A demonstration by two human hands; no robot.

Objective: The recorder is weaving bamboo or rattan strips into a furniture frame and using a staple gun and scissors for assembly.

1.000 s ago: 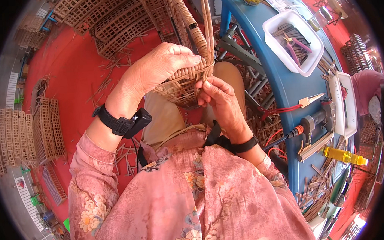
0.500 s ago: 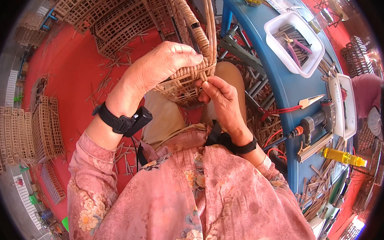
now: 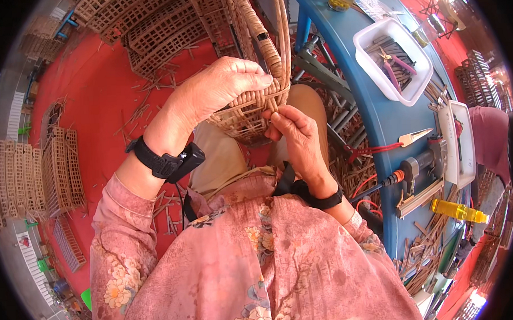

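Observation:
A brown woven wicker basket (image 3: 235,122) with a thick wrapped rim rests between my knees. Over its near corner lies my left hand (image 3: 222,87), thumb and fingers closed on the woven rim. Just below and to the right, my right hand (image 3: 296,129) pinches the lower end of a wicker strand (image 3: 272,104) at the corner between thumb and forefinger. Long loose strands (image 3: 283,33) stand up along the rim. The undersides of my left fingers are hidden behind the wicker.
On the blue table (image 3: 353,70) to the right are a white tray (image 3: 402,99) with pink-handled pliers (image 3: 391,77), an awl (image 3: 414,137), a power tool (image 3: 414,167) and a yellow bottle (image 3: 459,210). Wicker panels (image 3: 160,41) stack at far left. A person's sleeve (image 3: 489,141) shows at right.
My hands stay at the same corner of the basket; the right fingers shift slightly downward. At the right edge, the other person has moved lower and closer to the table.

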